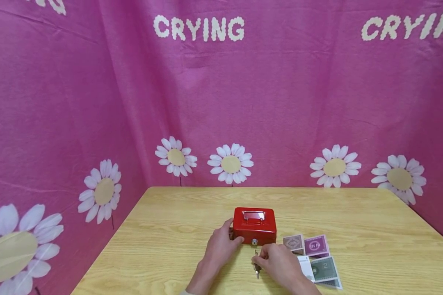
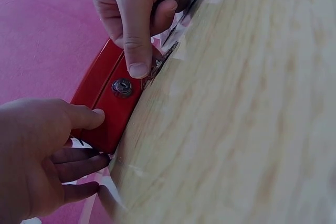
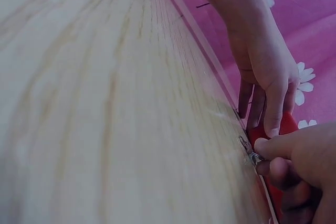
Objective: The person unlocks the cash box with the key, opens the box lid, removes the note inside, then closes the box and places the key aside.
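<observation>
A red cash box [image 1: 260, 228] with a folding metal handle on its lid sits on the table, its lid down. Its round lock [image 2: 123, 86] faces the front. My left hand [image 1: 220, 246] holds the box's left side, thumb on the front face and fingers at the side. Just in front of the box, my right hand [image 1: 280, 262] pinches a small bunch of keys [image 1: 257, 269] between thumb and forefinger, low over the tabletop. In the right wrist view the keys [image 3: 251, 150] stick out past the fingertips, partly hidden by the thumb.
Several play banknotes [image 1: 316, 246] lie fanned out right of the box, some partly behind my right hand. They rest on a light wooden table [image 1: 177, 229]. A pink cloth [image 1: 280, 102] with daisies hangs beyond the table's back and sides.
</observation>
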Demonstrator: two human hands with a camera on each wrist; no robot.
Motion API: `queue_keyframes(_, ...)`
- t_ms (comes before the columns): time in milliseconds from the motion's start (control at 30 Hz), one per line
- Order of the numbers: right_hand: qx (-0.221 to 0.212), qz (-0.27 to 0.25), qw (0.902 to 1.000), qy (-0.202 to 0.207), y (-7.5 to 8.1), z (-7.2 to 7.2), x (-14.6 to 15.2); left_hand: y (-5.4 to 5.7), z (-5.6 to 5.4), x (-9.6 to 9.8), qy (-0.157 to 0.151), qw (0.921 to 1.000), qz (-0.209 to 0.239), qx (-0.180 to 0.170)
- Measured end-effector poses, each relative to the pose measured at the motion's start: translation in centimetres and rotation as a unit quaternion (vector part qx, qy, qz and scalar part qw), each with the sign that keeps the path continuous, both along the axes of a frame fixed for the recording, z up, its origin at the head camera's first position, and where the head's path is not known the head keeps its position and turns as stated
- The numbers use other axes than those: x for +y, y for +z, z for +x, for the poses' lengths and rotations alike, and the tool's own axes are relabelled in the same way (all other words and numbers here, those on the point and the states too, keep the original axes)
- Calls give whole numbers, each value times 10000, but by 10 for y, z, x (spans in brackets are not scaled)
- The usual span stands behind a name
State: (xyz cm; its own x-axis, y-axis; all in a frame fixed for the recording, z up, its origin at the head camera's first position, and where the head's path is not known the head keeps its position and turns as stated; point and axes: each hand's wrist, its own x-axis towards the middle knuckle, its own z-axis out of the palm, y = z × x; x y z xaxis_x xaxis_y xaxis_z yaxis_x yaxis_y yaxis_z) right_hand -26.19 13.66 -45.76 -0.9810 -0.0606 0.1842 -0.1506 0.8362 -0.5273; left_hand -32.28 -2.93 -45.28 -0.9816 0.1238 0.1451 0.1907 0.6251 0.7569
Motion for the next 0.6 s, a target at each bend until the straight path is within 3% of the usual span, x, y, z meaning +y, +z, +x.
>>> queue_keyframes(400, -80, 154, 9998, -98, 2, 0, -1, 2, 1, -3, -65, 9999, -19, 80)
queue_keyframes(600, -208, 135, 9996, -165, 8, 3, -2, 2, 2, -6, -109, 9999, 27, -48)
